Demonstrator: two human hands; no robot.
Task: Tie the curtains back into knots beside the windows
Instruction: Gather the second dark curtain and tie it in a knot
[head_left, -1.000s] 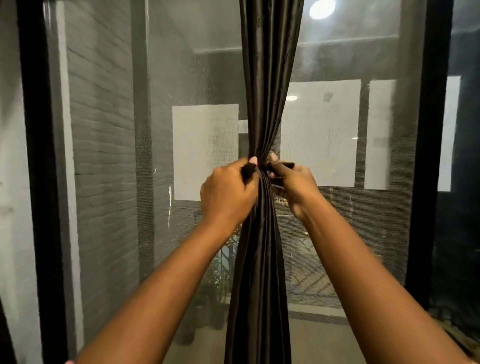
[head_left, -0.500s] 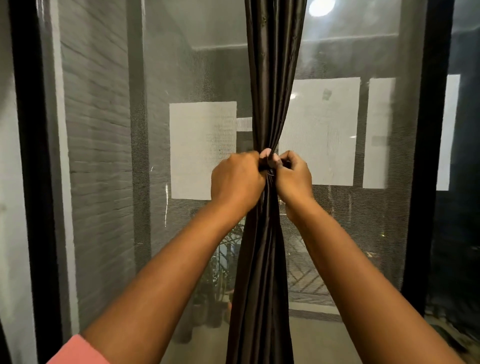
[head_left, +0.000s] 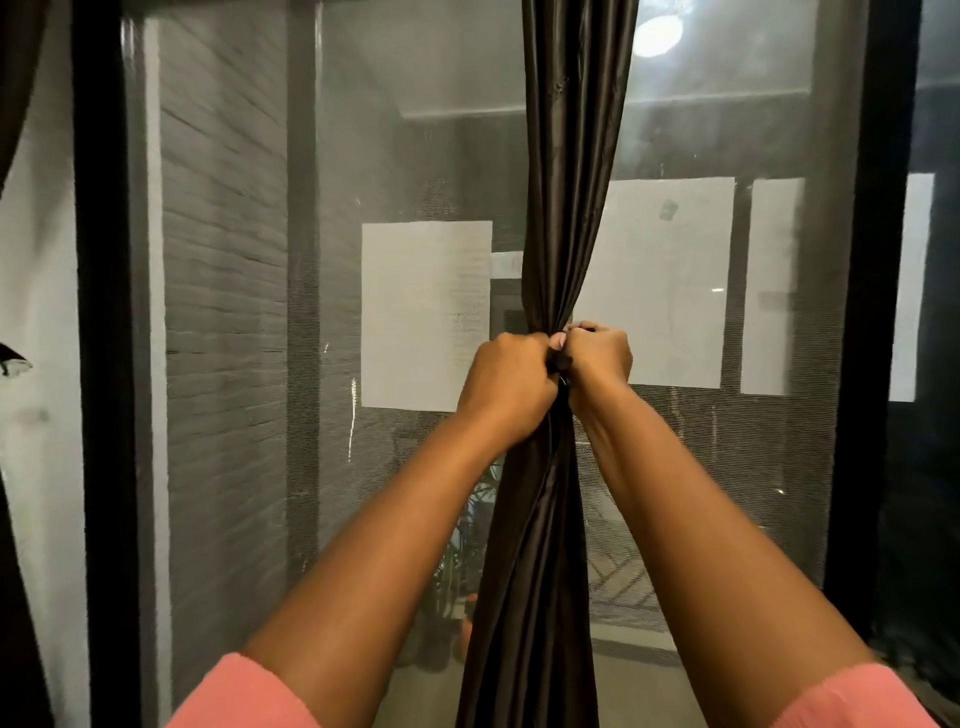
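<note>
Gripping the gathered curtain (head_left: 558, 545), both hands (head_left: 558, 364) meet, knuckles touching.

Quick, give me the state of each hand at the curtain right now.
Left hand: closed, gripping the gathered dark curtain at its cinched point.
Right hand: closed, gripping the same curtain right beside the left.

mesh screen (head_left: 415, 156) behind curtain (head_left: 566, 156), blocking reach
</note>
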